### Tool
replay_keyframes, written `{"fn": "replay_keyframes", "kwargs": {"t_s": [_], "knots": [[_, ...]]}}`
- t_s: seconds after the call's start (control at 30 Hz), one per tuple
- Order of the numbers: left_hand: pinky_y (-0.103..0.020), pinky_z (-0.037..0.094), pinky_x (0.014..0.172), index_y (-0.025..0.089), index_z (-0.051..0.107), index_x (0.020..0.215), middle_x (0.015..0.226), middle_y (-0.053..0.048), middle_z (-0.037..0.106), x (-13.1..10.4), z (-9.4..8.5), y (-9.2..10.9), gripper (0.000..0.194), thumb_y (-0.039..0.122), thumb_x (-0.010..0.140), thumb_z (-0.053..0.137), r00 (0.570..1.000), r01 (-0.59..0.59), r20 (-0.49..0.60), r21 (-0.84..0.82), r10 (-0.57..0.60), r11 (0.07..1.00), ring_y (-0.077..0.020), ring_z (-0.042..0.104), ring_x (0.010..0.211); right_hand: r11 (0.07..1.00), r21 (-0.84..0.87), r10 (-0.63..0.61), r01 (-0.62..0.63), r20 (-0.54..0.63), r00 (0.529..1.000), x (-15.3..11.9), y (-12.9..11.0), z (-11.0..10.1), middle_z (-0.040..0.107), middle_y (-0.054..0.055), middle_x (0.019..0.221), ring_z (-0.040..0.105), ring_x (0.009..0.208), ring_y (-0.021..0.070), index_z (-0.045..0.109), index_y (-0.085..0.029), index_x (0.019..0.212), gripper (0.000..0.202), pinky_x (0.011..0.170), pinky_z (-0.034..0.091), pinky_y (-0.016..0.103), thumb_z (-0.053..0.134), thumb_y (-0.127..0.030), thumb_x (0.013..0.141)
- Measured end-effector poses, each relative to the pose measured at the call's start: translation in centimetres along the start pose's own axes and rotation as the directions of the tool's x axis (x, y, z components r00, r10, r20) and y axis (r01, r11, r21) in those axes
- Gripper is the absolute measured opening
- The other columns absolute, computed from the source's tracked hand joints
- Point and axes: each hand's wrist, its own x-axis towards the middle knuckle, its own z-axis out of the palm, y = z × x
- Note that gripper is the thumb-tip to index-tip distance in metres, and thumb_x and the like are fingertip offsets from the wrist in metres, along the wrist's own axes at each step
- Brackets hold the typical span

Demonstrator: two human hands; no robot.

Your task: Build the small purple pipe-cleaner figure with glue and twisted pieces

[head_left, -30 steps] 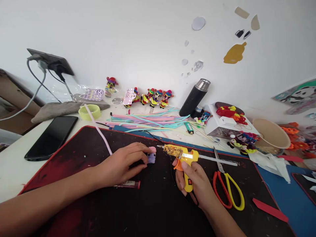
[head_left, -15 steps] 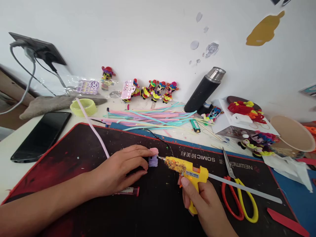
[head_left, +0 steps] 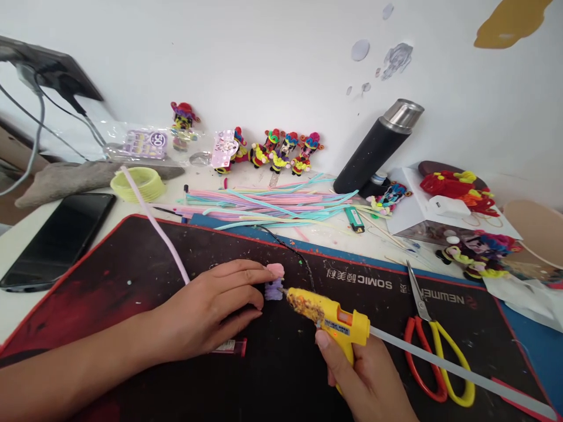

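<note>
The pink-purple piece (head_left: pixel 275 288) lies lengthwise away from me, right of my left hand (head_left: pixel 215 308), which touches it, thumb and fingers apart; my right hand (head_left: pixel 367 366), farther, grips the glue gun (head_left: pixel 328 309).

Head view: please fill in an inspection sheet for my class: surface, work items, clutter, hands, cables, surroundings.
Surface: dark mat with red edging, on a white table.
Work items: glue gun, nozzle at a pink-and-purple piece; contact unclear.
Clutter: scissors, phone, fuzzy sticks, leaning flask.
Hands: left hand has fingers at the piece; right hand grips the glue gun.
Cables: cords at the wall socket; black cord across the mat's back edge.
Surroundings: pale wall with patches; small dolls along it.
</note>
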Motion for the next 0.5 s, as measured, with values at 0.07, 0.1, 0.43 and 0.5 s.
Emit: {"fn": "replay_keyframes", "kwargs": {"t_s": [0.07,0.1,0.43,0.5], "knots": [[-0.041,0.053,0.113,0.021,0.065,0.105,0.148,-0.013,0.062,-0.03,0.01,-0.01,0.010,0.015,0.099,0.060,1.000,0.006,0.002,-0.006,-0.006,1.000,-0.0259,0.058,0.136,1.000,-0.008,-0.003,0.003,-0.001,1.000,0.05,0.00,0.06,0.050,0.001,0.052,0.049,0.050,0.0178,0.051,-0.024,0.054,0.061,0.057,0.044,0.030,0.050,-0.066,0.098],[-0.041,0.053,0.113,0.021,0.066,0.106,0.148,-0.013,0.062,-0.03,0.00,0.00,0.011,0.015,0.099,0.060,1.000,0.010,0.003,-0.009,-0.010,1.000,-0.0261,0.058,0.136,1.000,-0.008,-0.004,0.004,-0.002,1.000,0.07,0.01,0.09,0.050,0.001,0.052,0.050,0.051,0.0181,0.051,-0.024,0.055,0.060,0.057,0.044,0.030,0.050,-0.066,0.098],[-0.039,0.051,0.115,0.020,0.065,0.104,0.149,-0.013,0.062,-0.06,0.06,-0.09,0.010,0.014,0.099,0.060,1.000,0.006,0.007,-0.002,-0.006,1.000,-0.0253,0.058,0.137,1.000,-0.004,-0.031,0.031,-0.018,0.999,0.17,0.15,0.26,0.051,0.000,0.049,0.048,0.047,0.0190,0.067,-0.024,0.070,0.051,0.050,0.037,0.031,0.053,-0.063,0.099],[-0.037,0.051,0.115,0.020,0.065,0.105,0.150,-0.012,0.061,-0.06,0.07,-0.09,0.010,0.014,0.099,0.060,1.000,0.003,0.010,0.003,-0.003,1.000,-0.0248,0.057,0.138,1.000,-0.004,-0.026,0.026,-0.021,0.999,0.18,0.14,0.29,0.051,0.000,0.050,0.049,0.048,0.0189,0.068,-0.024,0.071,0.051,0.050,0.037,0.031,0.053,-0.063,0.099]]}}
